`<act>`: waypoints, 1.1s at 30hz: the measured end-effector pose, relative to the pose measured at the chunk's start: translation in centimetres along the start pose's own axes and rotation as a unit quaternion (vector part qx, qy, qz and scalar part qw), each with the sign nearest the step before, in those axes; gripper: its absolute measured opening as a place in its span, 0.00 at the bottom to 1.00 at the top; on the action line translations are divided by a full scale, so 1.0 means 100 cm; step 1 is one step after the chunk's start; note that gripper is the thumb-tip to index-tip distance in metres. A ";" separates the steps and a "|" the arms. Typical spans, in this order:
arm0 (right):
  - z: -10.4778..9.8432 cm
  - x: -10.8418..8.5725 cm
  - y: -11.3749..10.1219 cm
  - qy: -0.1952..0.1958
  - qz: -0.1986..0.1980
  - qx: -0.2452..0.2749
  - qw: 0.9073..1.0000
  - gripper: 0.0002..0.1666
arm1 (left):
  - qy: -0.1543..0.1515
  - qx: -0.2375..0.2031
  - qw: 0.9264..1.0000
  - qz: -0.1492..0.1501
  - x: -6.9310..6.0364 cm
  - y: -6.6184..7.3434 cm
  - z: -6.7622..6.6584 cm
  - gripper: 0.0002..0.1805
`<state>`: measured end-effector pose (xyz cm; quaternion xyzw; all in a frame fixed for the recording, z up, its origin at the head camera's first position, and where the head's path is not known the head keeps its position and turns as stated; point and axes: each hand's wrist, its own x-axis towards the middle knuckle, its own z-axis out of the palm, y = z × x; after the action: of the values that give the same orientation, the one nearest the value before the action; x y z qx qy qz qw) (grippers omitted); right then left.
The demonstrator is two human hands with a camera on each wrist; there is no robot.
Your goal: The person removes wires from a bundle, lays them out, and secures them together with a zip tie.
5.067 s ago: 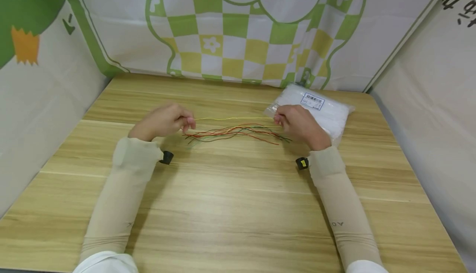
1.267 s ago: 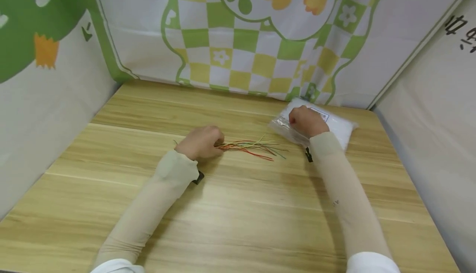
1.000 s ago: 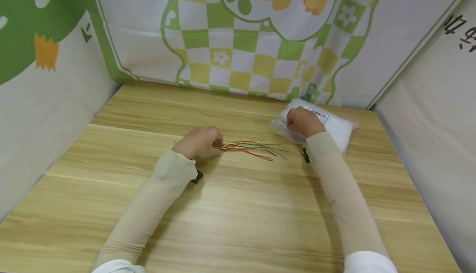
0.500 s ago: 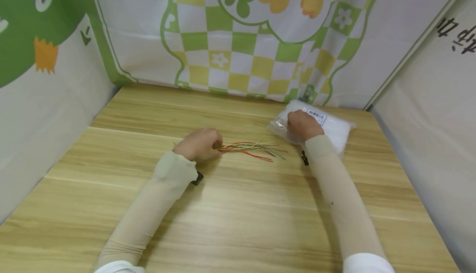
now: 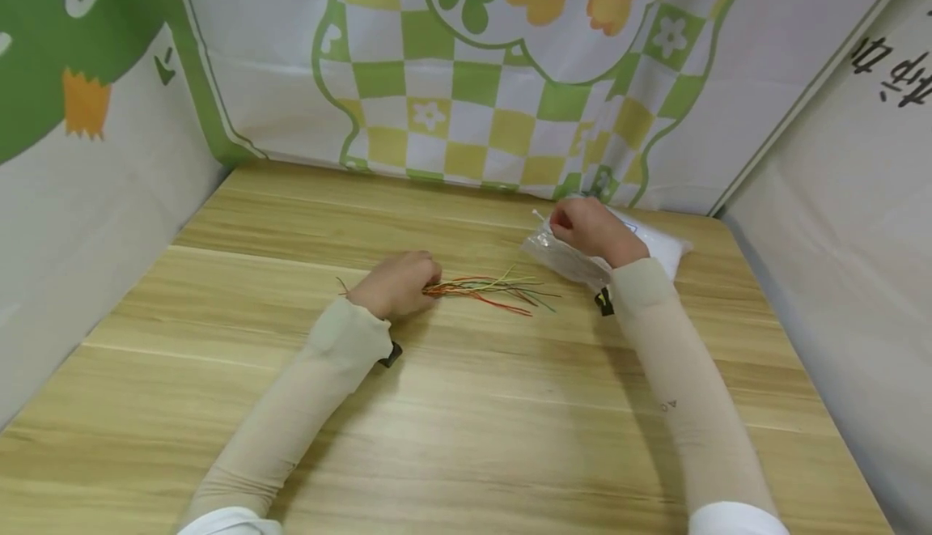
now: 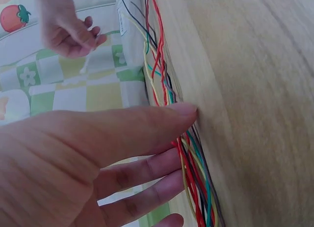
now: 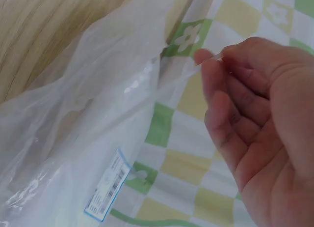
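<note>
A loose bundle of thin red, yellow, green and dark wires (image 5: 486, 287) lies on the table. My left hand (image 5: 396, 284) grips it near its left part; in the left wrist view the thumb presses across the wires (image 6: 201, 187) with fingers behind. Over the clear plastic bag (image 5: 664, 248), my right hand (image 5: 593, 229) pinches a thin white cable tie (image 7: 174, 83) between thumb and forefinger. The tie's small head (image 5: 537, 214) sticks out left of the hand in the head view. In the right wrist view its strip slants down across the bag.
The bag holds white contents and bears a blue-edged barcode label (image 7: 108, 185). It stands at the table's (image 5: 466, 422) back right, close to the checked curtain (image 5: 466, 106). White cloth walls (image 5: 837, 219) close in both sides.
My left hand has left the separate yellow wire and grips the whole bundle. From the bag, my right hand has risen slightly, and a white cable tie now shows in its fingers.
</note>
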<state>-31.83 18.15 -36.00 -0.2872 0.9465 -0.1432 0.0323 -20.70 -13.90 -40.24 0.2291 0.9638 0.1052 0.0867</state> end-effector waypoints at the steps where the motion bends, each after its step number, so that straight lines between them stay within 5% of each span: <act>1: 0.000 0.000 -0.002 0.002 -0.003 0.007 1.000 0.12 | 0.002 0.002 1.000 -0.001 0.000 0.000 0.000 0.10; 12: 0.010 -0.001 -0.031 0.018 -0.070 0.044 0.996 0.07 | 0.018 0.002 1.000 -0.002 0.002 0.004 0.002 0.13; 20: 0.010 -0.016 -0.056 0.068 -0.140 -0.048 0.987 0.05 | 0.024 0.009 1.000 0.002 0.003 0.005 0.004 0.12; 33: -0.006 -0.056 -0.094 0.107 -0.219 -0.083 0.966 0.05 | 0.030 0.015 0.999 0.000 0.001 0.006 0.006 0.11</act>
<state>-22.24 13.89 -32.86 -0.4727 0.8669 -0.0975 -0.1250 -20.42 -13.18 -40.70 0.2270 0.9675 0.0978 0.0539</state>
